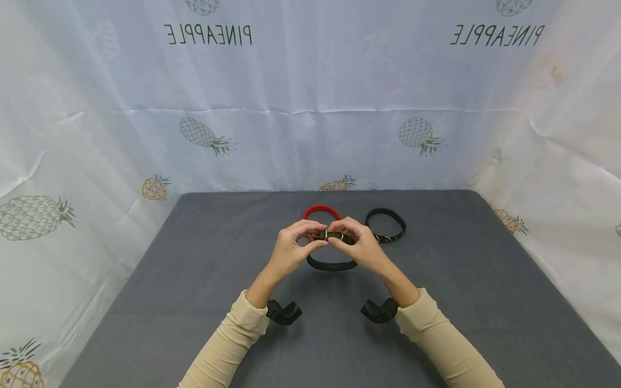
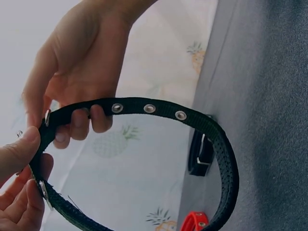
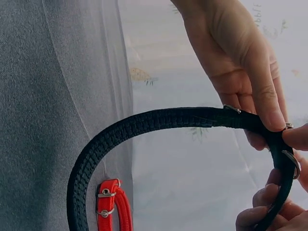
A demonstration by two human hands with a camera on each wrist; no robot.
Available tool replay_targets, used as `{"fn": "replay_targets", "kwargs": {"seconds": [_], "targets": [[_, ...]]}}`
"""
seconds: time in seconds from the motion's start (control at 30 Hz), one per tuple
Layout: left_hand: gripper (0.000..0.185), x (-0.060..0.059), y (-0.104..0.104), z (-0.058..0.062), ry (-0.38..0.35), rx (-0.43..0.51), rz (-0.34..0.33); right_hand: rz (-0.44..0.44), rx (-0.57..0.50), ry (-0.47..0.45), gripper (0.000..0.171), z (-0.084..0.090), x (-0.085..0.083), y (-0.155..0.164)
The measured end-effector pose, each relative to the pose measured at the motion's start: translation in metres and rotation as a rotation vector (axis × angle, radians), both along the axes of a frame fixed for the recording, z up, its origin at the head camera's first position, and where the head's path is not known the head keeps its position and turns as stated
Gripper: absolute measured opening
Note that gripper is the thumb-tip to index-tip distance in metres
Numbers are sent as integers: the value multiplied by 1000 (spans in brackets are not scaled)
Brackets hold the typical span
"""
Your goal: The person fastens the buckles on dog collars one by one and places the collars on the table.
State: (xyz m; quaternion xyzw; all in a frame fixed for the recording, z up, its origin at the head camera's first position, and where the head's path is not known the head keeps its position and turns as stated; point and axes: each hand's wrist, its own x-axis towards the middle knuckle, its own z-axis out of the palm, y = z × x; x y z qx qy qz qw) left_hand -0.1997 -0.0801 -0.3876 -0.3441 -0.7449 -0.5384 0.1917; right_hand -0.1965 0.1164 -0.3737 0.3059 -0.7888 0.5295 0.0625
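Both hands hold a dark green dog collar (image 1: 332, 266), raised above the table and bent into a loop with its lower part hanging down. My left hand (image 1: 289, 247) pinches the buckle end between thumb and fingers. My right hand (image 1: 363, 245) pinches the strap beside it, and the two hands' fingertips nearly meet. In the left wrist view, the collar (image 2: 227, 159) shows metal-rimmed holes along the strap held by the right hand (image 2: 89, 57). Metal rings sit near the fingers. The right wrist view shows the collar's (image 3: 144, 118) ribbed lining; fingers partly hide the buckle.
Behind the hands a red collar (image 1: 322, 208) rests on the grey table (image 1: 194, 280). A black collar (image 1: 386, 211) lies to the right of it. Pineapple-printed curtains (image 1: 310, 145) stand at the back and sides. Black camera mounts (image 1: 285, 313) stick out from the wrists.
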Motion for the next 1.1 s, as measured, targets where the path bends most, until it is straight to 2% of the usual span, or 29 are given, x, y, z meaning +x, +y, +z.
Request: {"fn": "replay_targets", "kwargs": {"seconds": [0.13, 0.37, 0.63, 0.8, 1.1], "targets": [[28, 1, 0, 0, -32, 2, 2, -4, -1, -3, 20, -1, 0, -2], [32, 1, -3, 1, -140, 23, -17, -23, -5, -48, 21, -1, 0, -4], [29, 1, -5, 2, -254, 39, -44, -28, -40, -34, 17, -2, -2, -3], [23, 2, -4, 2, -260, 44, -46, -24, -50, -51, 17, -2, -2, -3], [20, 3, -4, 4, -211, 6, -9, -17, -35, -59, 24, 0, -2, -3]]}}
